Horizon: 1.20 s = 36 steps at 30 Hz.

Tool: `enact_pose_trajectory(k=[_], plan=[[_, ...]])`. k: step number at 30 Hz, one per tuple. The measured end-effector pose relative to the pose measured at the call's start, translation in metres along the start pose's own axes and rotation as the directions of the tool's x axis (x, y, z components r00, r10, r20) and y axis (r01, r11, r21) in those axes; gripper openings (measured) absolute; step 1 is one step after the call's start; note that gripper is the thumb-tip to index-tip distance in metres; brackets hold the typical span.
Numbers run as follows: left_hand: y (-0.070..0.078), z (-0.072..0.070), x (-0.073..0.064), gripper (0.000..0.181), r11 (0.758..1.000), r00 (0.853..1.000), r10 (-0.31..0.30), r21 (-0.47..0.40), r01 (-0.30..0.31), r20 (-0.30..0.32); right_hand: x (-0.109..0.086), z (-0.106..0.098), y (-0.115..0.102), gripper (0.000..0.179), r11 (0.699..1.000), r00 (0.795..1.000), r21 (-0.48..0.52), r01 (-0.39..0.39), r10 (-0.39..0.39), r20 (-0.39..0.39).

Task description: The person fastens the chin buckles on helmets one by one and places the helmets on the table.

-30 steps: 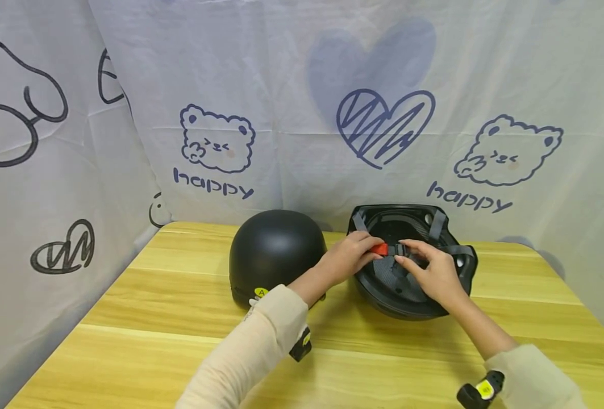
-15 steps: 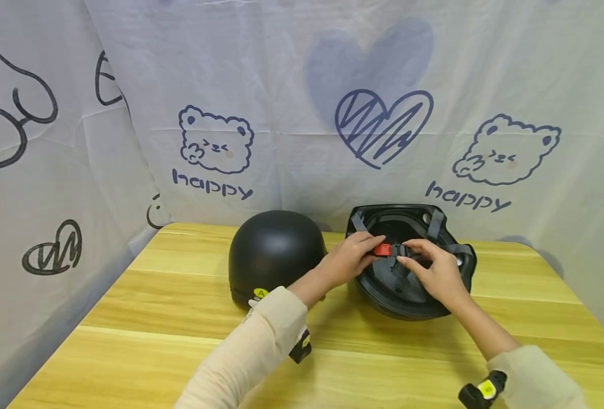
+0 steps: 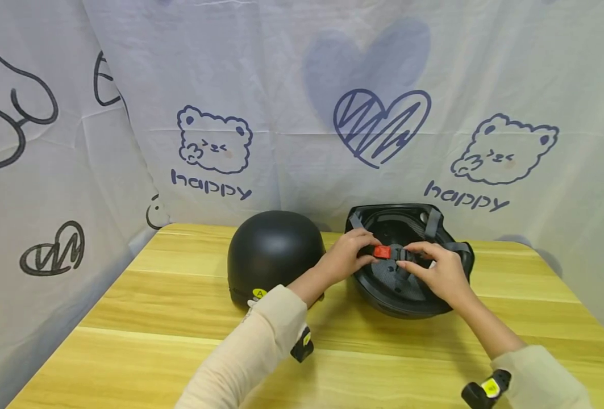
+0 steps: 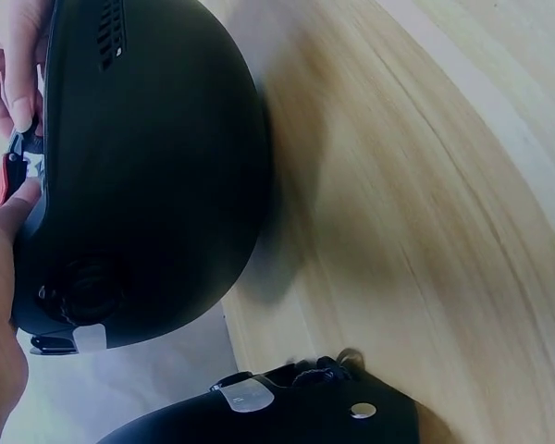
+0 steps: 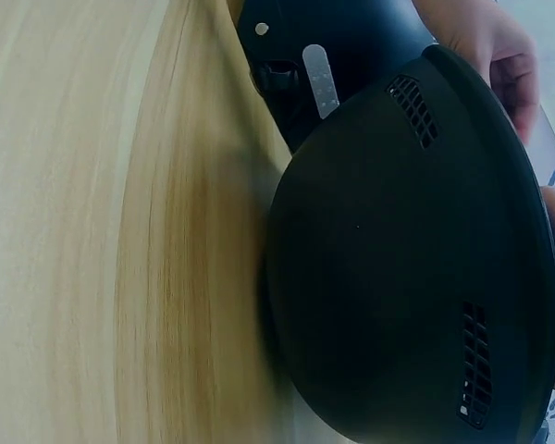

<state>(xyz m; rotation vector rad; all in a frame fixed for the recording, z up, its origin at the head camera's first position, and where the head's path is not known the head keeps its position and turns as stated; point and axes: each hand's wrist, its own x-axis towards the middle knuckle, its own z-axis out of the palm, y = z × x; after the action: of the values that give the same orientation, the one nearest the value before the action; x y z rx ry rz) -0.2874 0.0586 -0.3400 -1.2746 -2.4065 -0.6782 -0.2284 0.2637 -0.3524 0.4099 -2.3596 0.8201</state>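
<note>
An upturned black helmet [image 3: 399,307] lies on the table with its padded inside and grey straps facing up. Over its opening, my left hand [image 3: 346,257] pinches the red end of the chin-strap buckle [image 3: 382,252]. Thumb and fingers of my right hand [image 3: 444,274] pinch the black end of the same buckle from the other side. The two ends sit against each other; whether they are latched I cannot tell. In the left wrist view the red buckle end [image 4: 6,178] shows beside the helmet shell [image 4: 157,166]. The right wrist view shows mostly shell [image 5: 398,240], hiding the buckle.
A second black helmet [image 3: 276,255] stands dome up to the left, close to the left forearm, with a yellow sticker [image 3: 259,293]. The wooden table [image 3: 143,318] meets a printed white cloth [image 3: 291,165] at the back. Black wrist cameras hang below both sleeves.
The buckle's black end has come closer to the red end, and more of the red piece shows. Both hands have shifted only slightly; the upright helmet stays put.
</note>
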Motion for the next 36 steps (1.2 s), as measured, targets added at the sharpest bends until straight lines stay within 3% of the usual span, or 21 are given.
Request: enact_pose_trajectory(k=[10,24,36], plan=[[0.0013,-0.0006,0.001,0.029,1.0,1.0,0.008,0.022,-0.009,0.012,0.0004,-0.001,0.0009,0.028,0.999,1.0,-0.038,0.0,0.0,-0.002],[-0.0005,-0.0023,0.0002,0.026,0.998,0.999,0.041,0.039,-0.042,0.002,0.0068,0.0004,-0.0031,0.03,0.983,0.983,-0.085,0.16,-0.167,-0.082],[-0.0028,-0.0005,-0.0029,0.025,0.998,0.999,0.055,0.019,-0.055,-0.002,0.0042,0.0087,0.0026,0.032,0.983,0.981,-0.086,0.164,-0.171,-0.092]])
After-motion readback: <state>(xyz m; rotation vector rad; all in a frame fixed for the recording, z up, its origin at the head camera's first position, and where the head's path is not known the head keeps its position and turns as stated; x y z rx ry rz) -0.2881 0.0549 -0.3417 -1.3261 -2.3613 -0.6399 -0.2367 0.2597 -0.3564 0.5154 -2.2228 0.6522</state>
